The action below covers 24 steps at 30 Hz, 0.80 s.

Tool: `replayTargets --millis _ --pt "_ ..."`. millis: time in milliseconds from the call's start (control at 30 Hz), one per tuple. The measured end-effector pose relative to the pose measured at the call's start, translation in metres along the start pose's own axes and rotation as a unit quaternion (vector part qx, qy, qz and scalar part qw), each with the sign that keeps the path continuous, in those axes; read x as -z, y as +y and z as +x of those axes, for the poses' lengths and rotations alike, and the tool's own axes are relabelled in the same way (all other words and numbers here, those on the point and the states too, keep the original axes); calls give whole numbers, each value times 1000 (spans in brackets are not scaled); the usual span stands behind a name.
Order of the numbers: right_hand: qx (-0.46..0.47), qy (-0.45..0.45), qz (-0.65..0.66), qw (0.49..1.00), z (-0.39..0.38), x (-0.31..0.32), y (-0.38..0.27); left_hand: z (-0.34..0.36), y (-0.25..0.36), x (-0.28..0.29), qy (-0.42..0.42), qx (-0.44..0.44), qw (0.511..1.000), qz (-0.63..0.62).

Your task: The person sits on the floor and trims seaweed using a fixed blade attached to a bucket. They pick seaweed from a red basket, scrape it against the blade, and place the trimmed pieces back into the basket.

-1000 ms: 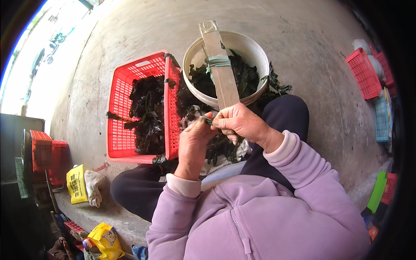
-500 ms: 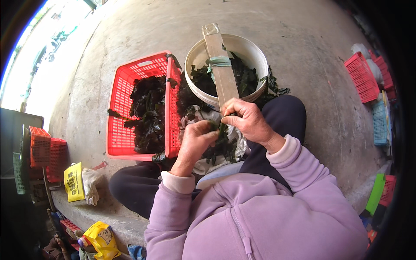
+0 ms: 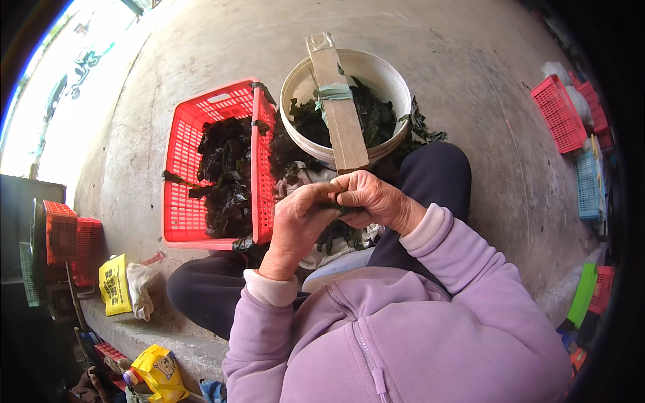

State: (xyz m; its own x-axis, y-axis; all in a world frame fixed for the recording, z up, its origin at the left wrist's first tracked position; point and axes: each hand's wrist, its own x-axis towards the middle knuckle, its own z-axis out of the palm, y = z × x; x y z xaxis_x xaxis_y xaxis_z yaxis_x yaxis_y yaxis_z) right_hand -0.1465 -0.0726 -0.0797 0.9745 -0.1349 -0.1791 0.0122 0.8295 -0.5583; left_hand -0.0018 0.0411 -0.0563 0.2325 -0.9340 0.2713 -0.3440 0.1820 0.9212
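My left hand (image 3: 299, 223) and my right hand (image 3: 373, 200) meet fingertip to fingertip over my lap. Both are closed in a pinch on a dark green piece of seaweed (image 3: 341, 209), mostly hidden by the fingers. Just beyond them, a wooden board (image 3: 342, 131) with a pale green strip tied round it lies across a white bucket (image 3: 290, 121). Dark seaweed (image 3: 376, 117) fills part of this bucket. To the left stands a red plastic basket (image 3: 262, 164) with a heap of wet, dark seaweed (image 3: 227, 168) inside. More seaweed hangs over a pale cloth below my hands.
Concrete floor (image 3: 497, 134) surrounds me. At the left are a yellow packet (image 3: 115, 285), a whitish cloth bag (image 3: 142, 290) and stacked red crates (image 3: 87, 248). A yellow bag (image 3: 160, 373) lies at the lower left. Red baskets (image 3: 559, 114) and a blue basket (image 3: 587, 181) stand far right.
My hands have come together, the right one moving left and down off the board's near end. The seaweed between them is now more hidden. The view has shifted slightly.
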Motion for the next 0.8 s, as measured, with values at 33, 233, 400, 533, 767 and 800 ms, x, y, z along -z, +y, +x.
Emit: replayTargets --millis 33,233,400,533,767,800 --pt "12 20 -23 999 0 -1 1 0 -2 1 -15 4 1000 -5" --pt "108 194 -184 957 9 -8 5 -5 -18 -12 110 115 987 7" --pt "94 202 -334 916 5 -11 1 -5 -25 -13 114 196 970 -92" --pt "28 179 -127 975 -2 -6 -1 -1 -22 1 52 291 849 -438" --pt "13 30 64 997 1 4 8 0 -17 -5 65 226 865 -444" --pt "28 73 54 996 2 5 7 -2 -16 -6 86 224 873 -425"
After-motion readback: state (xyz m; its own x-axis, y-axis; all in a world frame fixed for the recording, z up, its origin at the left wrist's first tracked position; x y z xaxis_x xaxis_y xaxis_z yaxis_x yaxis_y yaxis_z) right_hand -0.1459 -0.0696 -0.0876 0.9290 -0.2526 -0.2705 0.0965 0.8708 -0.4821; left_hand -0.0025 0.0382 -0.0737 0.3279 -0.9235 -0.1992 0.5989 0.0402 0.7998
